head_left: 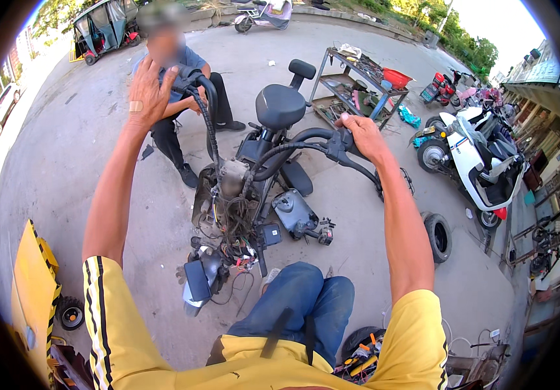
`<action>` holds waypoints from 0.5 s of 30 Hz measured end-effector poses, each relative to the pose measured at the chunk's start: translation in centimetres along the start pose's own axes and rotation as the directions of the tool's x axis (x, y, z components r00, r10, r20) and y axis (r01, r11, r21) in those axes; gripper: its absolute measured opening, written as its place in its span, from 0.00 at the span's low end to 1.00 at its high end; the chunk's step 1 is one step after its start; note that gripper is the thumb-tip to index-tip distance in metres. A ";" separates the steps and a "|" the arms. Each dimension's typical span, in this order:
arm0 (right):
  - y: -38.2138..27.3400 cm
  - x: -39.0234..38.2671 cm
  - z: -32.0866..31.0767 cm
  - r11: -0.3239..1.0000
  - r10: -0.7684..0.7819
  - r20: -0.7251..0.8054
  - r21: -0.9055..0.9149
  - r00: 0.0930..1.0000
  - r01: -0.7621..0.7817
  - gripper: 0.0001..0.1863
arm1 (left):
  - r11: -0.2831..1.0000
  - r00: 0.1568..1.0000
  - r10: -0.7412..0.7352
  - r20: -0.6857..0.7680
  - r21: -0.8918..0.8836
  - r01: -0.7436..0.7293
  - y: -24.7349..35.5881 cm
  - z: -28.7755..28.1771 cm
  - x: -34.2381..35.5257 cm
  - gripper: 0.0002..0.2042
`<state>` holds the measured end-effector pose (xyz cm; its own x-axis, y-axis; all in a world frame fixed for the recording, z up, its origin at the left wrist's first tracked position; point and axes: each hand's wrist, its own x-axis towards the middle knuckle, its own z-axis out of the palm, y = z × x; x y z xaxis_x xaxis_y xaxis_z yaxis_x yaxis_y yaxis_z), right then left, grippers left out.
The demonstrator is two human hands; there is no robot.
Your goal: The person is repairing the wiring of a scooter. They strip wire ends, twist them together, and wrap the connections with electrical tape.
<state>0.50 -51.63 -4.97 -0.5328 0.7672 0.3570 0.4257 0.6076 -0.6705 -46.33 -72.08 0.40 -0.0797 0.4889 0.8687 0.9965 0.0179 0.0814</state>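
The left hand (148, 92) is raised, its back showing, fingers (143, 70) straight and parted, with a plaster (136, 106) below them near the wrist (138, 121). The right hand (364, 134) is curled, its fingers mostly hidden. Both forearms (111, 192) (406, 227) are bare, stretching forward below the fingers, well apart.
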 end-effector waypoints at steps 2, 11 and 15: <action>-1.3 0.4 -0.8 0.975 0.213 0.191 0.018 0.958 -0.220 0.35 | 0.998 0.998 0.052 0.043 -0.041 -0.050 -1.8 1.9 1.3 0.21; -1.8 0.0 -1.7 0.930 0.318 0.336 0.073 0.886 -0.361 0.40 | 0.946 0.936 -0.232 0.264 -0.162 0.280 -5.4 8.0 1.4 0.31; 0.3 0.6 -1.6 0.917 0.328 0.383 0.090 0.863 -0.389 0.44 | 0.997 0.966 0.015 0.258 0.074 -0.035 -7.1 8.8 0.6 0.21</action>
<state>1.48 -50.62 -3.88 -0.6006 0.7831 -0.1614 0.5315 0.2402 -0.8123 -53.22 -64.27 -3.95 -0.0560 0.6979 0.7140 0.9978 0.0652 0.0145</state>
